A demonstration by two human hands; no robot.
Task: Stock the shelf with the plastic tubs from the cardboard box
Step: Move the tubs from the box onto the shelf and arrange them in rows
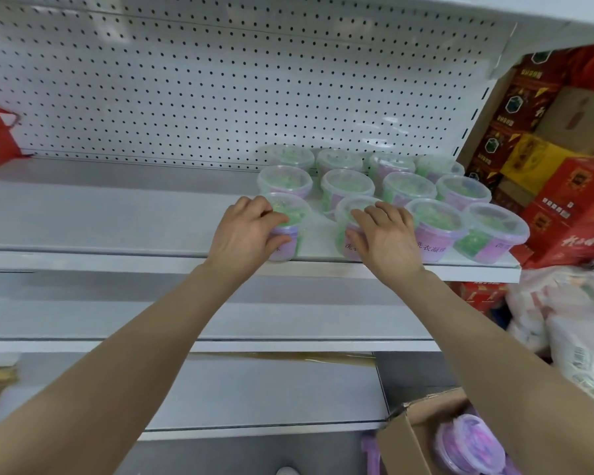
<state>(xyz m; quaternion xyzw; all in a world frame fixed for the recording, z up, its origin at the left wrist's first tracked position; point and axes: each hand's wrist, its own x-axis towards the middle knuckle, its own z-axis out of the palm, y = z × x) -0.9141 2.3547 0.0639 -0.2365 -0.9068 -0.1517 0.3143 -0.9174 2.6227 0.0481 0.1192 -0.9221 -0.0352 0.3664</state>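
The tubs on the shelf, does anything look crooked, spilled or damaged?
Nothing stands out. The tubs stand upright in rows, lids on, no spill. The left hand and right hand each rest on a front-row tub.

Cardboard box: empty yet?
No. The cardboard box at lower right still holds at least one purple tub, while both hands rest on tubs on the shelf.
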